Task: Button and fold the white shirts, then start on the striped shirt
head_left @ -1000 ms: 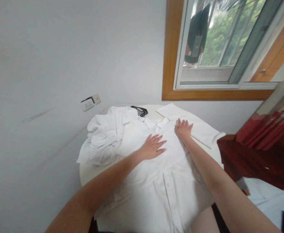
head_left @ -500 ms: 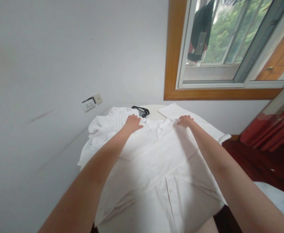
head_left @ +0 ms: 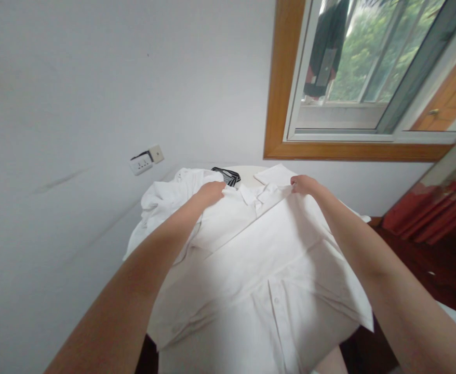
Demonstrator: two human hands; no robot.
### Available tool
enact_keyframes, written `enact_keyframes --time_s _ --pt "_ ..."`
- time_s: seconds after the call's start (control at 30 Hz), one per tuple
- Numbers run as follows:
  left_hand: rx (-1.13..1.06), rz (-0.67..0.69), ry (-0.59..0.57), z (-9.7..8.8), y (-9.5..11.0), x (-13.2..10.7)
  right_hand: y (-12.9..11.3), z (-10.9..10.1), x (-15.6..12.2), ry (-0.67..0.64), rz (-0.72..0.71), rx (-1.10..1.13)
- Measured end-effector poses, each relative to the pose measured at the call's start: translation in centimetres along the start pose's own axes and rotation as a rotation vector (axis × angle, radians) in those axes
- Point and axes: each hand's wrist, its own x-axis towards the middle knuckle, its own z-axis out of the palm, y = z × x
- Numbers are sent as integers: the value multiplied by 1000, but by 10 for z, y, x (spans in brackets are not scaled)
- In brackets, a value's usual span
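Shirt (head_left: 251, 270): white, button front up, fills centre and lower frame, lower part hanging toward you. Long axis: collar (head_left: 251, 195) at frame centre, hem off bottom edge.

Your left hand (head_left: 211, 192): just left of collar, fingers curled closed on shoulder cloth. Your right hand (head_left: 303, 184): just right of collar, fist pinching other shoulder. Both at far end of shirt, level, equally near collar.

Heap of white clothes (head_left: 161, 208): left of centre, touching shirt. Striped item (head_left: 228, 176) and folded cloth (head_left: 277, 174): just beyond collar. Socket (head_left: 144, 161): on wall, left of centre.

No readable writing, no label seen.
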Motion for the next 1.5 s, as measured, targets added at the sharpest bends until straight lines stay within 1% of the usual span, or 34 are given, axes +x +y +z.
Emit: enact_keyframes --time_s 0.07,0.17,0.23,0.3,0.37,0.47,0.53,0.57,0.6,0.7,0.73,0.77,0.8,0.83,0.9,0.97,1.07,1.17,1.23,1.4,1.5 --pt "1 -78 78 -5 6 1 0 -10 -4 101 -5 -23" --pt "5 -228 212 -18 13 4 -5 -22 -12 384 -8 -34" --pt "4 -280 286 -27 15 5 -10 -26 -21 557 -14 -12" --pt "-9 -288 332 -31 16 2 -12 -25 -30 659 -28 25" --pt "-38 -280 349 -28 18 -6 -10 -18 -42 693 -60 76" --pt "-90 -262 331 -9 24 -31 4 1 -63 648 -141 161" --pt "-132 -220 300 9 29 -53 18 16 -79 576 -213 202" --pt "-164 -177 296 20 32 -65 25 24 -88 536 -253 216" --pt "-201 -123 307 30 33 -78 31 31 -96 488 -301 227" --pt "-309 159 337 62 35 -114 49 49 -118 331 -433 220" --pt "-335 257 321 72 34 -124 53 54 -123 284 -465 200" --pt "-357 324 302 82 32 -133 55 58 -128 246 -485 169" --pt "-374 360 278 90 30 -140 57 62 -132 219 -491 131" --pt "-389 367 261 96 28 -146 58 66 -135 203 -487 89" --pt "-406 343 235 105 23 -152 56 71 -139 200 -464 7" --pt "-404 324 218 109 19 -154 53 74 -142 226 -469 -43" --pt "-370 332 208 107 17 -152 50 78 -144 276 -553 -47" --pt "-324 354 210 100 17 -151 52 83 -145 301 -635 33" --pt "-300 369 234 94 16 -150 55 83 -146 312 -664 122" --pt "-282 375 348 70 9 -157 65 69 -159 358 -645 274" --pt "-304 396 361 65 9 -170 67 65 -171 331 -647 297"
